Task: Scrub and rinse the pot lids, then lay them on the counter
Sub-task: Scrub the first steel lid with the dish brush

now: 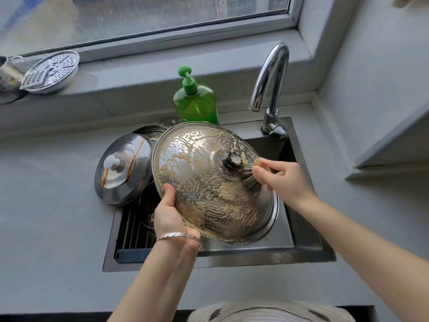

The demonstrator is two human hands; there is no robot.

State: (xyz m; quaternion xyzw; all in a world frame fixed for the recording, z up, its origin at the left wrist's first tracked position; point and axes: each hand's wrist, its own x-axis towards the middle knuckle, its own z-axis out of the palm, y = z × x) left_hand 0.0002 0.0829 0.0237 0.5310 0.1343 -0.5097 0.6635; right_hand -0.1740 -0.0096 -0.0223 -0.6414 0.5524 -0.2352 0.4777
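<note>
A large steel pot lid (209, 182), smeared with brownish soapy foam, is tilted over the sink. My left hand (169, 212) grips its lower left rim, thumb on top. My right hand (285, 180) holds a scrubbing brush (251, 177) whose bristles press against the lid beside its dark knob (232, 161). A smaller steel lid (123, 168) with a white knob and brown streaks leans at the sink's left edge. Behind it, another lid (148, 133) is partly hidden.
The dark sink (308, 233) has a ribbed rack (132, 226) on its left. A green soap pump bottle (196, 101) and a chrome tap (271, 89) stand behind. A perforated steamer plate (52, 70) lies on the window ledge. Grey counter (46, 217) surrounds the sink.
</note>
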